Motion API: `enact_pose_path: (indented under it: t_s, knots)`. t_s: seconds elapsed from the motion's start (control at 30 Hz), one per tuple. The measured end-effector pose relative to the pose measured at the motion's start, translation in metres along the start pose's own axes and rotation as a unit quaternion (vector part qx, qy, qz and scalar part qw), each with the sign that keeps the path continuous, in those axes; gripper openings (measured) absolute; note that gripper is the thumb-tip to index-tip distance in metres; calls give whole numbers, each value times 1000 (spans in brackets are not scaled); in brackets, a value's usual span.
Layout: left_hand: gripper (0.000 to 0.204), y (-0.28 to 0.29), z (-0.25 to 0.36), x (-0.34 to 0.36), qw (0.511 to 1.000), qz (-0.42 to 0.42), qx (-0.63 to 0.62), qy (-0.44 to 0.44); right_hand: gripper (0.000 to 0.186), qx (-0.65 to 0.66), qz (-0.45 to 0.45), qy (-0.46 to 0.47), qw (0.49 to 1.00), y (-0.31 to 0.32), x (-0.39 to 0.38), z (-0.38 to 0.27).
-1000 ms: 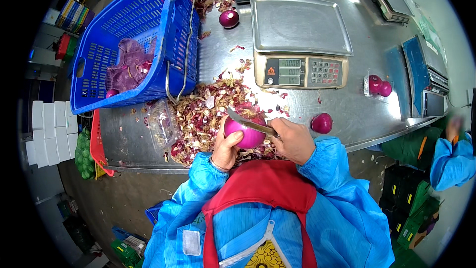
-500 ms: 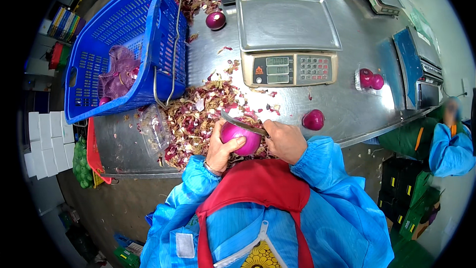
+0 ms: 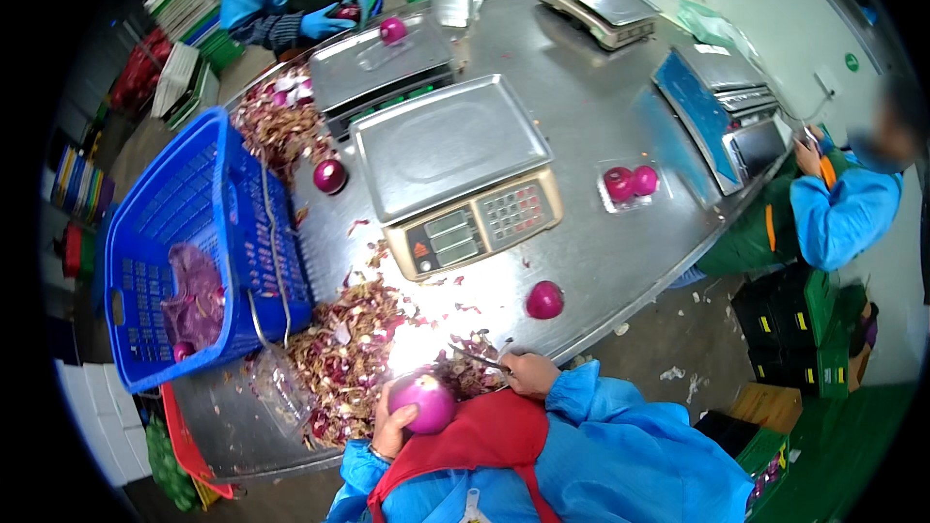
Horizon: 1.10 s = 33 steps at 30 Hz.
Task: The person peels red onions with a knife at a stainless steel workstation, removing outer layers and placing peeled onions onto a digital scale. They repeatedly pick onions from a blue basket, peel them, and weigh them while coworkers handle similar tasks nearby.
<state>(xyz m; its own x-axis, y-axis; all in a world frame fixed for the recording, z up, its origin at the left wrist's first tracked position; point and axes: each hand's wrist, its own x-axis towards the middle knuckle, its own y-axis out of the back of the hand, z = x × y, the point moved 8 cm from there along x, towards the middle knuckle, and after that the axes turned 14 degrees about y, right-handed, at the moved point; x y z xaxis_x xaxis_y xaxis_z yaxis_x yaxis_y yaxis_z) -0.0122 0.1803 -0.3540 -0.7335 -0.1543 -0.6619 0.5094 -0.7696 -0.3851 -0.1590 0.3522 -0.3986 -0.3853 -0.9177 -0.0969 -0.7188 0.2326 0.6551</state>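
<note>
My left hand (image 3: 388, 429) holds a smooth purple-red onion (image 3: 426, 404) from its left side, low over the table's near edge. In my right hand (image 3: 531, 374) is a knife (image 3: 473, 356) with a dark curved blade pointing left, apart from the onion. A heap of dry onion skins (image 3: 339, 353) spreads over the metal table beyond and left of my hands. One onion (image 3: 544, 300) lies to the right of the knife, and another (image 3: 329, 176) sits left of the weighing scale (image 3: 450, 150).
A blue basket (image 3: 262, 261) with a purple mesh bag (image 3: 194, 300) stands at left. A clear tray (image 3: 628, 201) holds two onions. More scales stand farther back. Across the table is a co-worker in blue gloves (image 3: 325, 22); another person (image 3: 843, 203) stands at right.
The view has swung, bringing the far co-worker into sight. My hands have parted: the knife has left the onion, and the onion now sits lower in the picture.
</note>
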Motion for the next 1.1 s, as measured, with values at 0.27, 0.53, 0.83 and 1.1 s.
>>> enact_pose_path:
  t_s: [0.27,0.53,0.83,1.1]
  knots:
    - [58,-10,6,11,998,11,62,-10,20,81,131,-35,987,18,14,19]
    - [60,-17,3,12,999,0,47,-9,19,404,560,-75,720,226,-14,70]
    - [59,-22,-6,27,999,-20,-10,25,21,427,420,-110,794,189,-1,25]
    - [55,-9,-24,40,993,-70,-58,71,35,402,90,123,903,53,57,-80]
